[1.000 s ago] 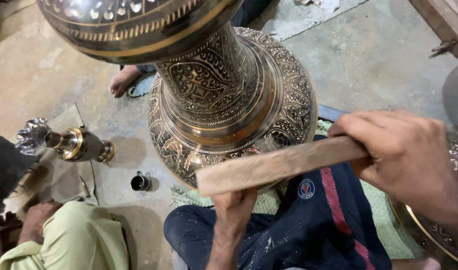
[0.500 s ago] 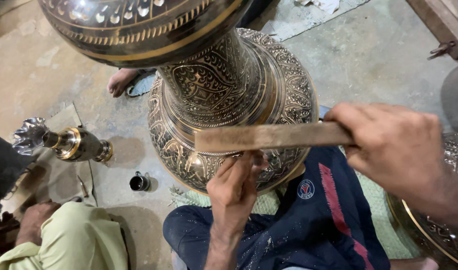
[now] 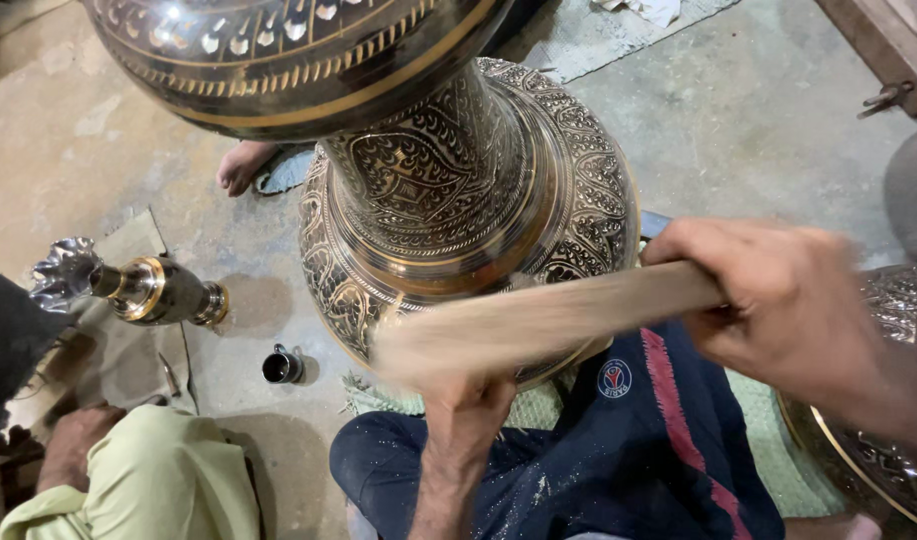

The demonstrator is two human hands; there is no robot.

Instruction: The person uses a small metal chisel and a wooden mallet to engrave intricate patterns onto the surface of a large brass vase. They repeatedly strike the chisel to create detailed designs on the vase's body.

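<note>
A tall engraved brass vase (image 3: pixel 448 190) with dark and gold patterning stands on the concrete floor in front of me, its wide base near my lap. My right hand (image 3: pixel 778 310) grips a flat wooden stick (image 3: pixel 548 320), which is blurred with motion just over the vase's base. My left hand (image 3: pixel 468 400) is below the stick, against the lower edge of the base; whether it holds a small tool I cannot tell. My legs in dark blue trousers (image 3: pixel 598 470) sit on a green mat.
A small brass vase (image 3: pixel 148 290) lies on its side at left, beside a tiny dark cup (image 3: pixel 278 368). Another person in pale green clothing (image 3: pixel 148 480) sits at the lower left. A bare foot (image 3: pixel 243 165) shows behind the vase. Another engraved brass piece (image 3: pixel 888 440) lies at right.
The wooden stick has swung down and up over the vase's base in my right hand and is now blurred. My left hand stays at the base's lower edge.
</note>
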